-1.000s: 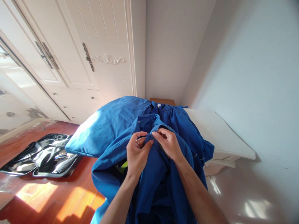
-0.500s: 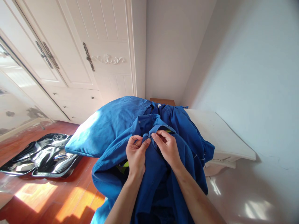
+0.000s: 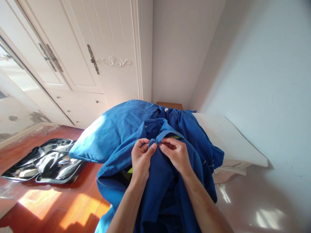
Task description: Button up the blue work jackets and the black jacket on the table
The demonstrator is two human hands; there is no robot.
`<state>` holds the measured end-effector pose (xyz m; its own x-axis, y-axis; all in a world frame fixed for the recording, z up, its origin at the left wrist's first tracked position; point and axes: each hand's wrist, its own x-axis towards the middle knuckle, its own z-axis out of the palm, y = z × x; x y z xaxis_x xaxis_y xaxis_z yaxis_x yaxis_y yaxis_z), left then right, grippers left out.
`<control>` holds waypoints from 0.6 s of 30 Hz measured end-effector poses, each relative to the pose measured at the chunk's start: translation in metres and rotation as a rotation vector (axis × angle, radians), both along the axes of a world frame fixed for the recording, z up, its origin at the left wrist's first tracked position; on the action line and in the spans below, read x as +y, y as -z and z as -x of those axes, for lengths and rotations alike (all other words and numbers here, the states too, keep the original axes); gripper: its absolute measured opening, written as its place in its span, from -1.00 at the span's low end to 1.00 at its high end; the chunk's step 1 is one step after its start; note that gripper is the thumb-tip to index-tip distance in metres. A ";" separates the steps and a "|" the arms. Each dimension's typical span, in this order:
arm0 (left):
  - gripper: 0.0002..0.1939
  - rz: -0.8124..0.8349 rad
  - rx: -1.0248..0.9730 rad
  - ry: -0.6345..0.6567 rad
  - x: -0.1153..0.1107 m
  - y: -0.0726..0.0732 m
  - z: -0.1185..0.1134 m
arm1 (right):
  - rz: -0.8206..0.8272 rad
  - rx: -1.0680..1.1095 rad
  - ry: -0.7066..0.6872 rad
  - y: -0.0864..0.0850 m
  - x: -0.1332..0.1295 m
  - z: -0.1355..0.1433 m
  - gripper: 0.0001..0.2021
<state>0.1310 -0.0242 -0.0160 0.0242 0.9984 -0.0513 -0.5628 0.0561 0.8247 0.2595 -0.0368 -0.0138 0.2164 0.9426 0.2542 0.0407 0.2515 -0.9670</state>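
Note:
A blue jacket with an upright collar lies in front of me, its front facing up. Just below the collar, my left hand pinches the left side of the front edge between thumb and fingers. My right hand pinches the fabric on the right side, its fingertips close to those of my left hand. Small details between the fingertips are too tiny to make out. Yellow-green lining shows near both hands.
Behind the jacket are a blue pillow and more bundled blue cloth. A white tabletop stands at the right by the wall. An open black suitcase lies on the wooden floor at left. A white wardrobe stands behind.
The fingers of my right hand have shifted slightly, with the thumb and wrist turned a little. My left hand keeps nearly the same hold. The view has moved very slightly.

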 end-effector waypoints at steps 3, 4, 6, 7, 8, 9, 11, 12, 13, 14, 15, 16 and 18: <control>-0.44 0.016 0.000 0.032 0.003 -0.001 0.004 | 0.052 0.084 -0.046 0.001 0.006 -0.003 -0.82; -0.43 0.018 -0.004 0.045 0.003 -0.001 0.005 | 0.074 0.130 -0.054 0.002 0.009 -0.004 -0.83; -0.43 0.002 -0.009 0.089 0.002 -0.003 0.005 | 0.112 0.198 -0.017 0.006 0.013 -0.007 -0.83; -0.44 -0.014 -0.006 0.119 0.000 -0.004 0.005 | 0.128 0.212 0.013 0.009 0.015 -0.008 -0.81; -0.46 -0.032 -0.002 0.146 -0.001 -0.006 0.005 | 0.141 0.217 0.037 0.012 0.016 -0.010 -0.79; -0.47 -0.047 0.002 0.166 -0.003 -0.007 0.004 | 0.150 0.221 0.047 0.014 0.017 -0.011 -0.76; -0.49 -0.065 -0.004 0.161 -0.005 -0.010 0.004 | 0.155 0.256 0.023 0.016 0.015 -0.012 -0.69; -0.48 -0.063 -0.012 0.142 -0.005 -0.011 0.005 | 0.148 0.294 0.005 0.015 0.013 -0.013 -0.67; -0.46 -0.060 -0.020 0.115 -0.004 -0.012 0.006 | 0.136 0.338 0.001 0.014 0.011 -0.013 -0.66; -0.45 -0.058 -0.025 0.083 -0.003 -0.012 0.009 | 0.120 0.385 0.008 0.012 0.009 -0.015 -0.66; -0.43 -0.057 -0.026 0.047 -0.002 -0.012 0.013 | 0.099 0.434 0.028 0.009 0.007 -0.016 -0.66; -0.42 -0.063 -0.024 0.005 0.000 -0.012 0.018 | 0.076 0.486 0.053 0.007 0.005 -0.018 -0.67; -0.43 -0.090 -0.003 -0.092 0.004 -0.010 0.032 | 0.025 0.573 0.122 0.003 0.002 -0.024 -0.68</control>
<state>0.0993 -0.0201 -0.0055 -0.0676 0.9970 0.0384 -0.5646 -0.0699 0.8224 0.2831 -0.0351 -0.0165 0.4198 0.9066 0.0424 -0.4633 0.2542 -0.8490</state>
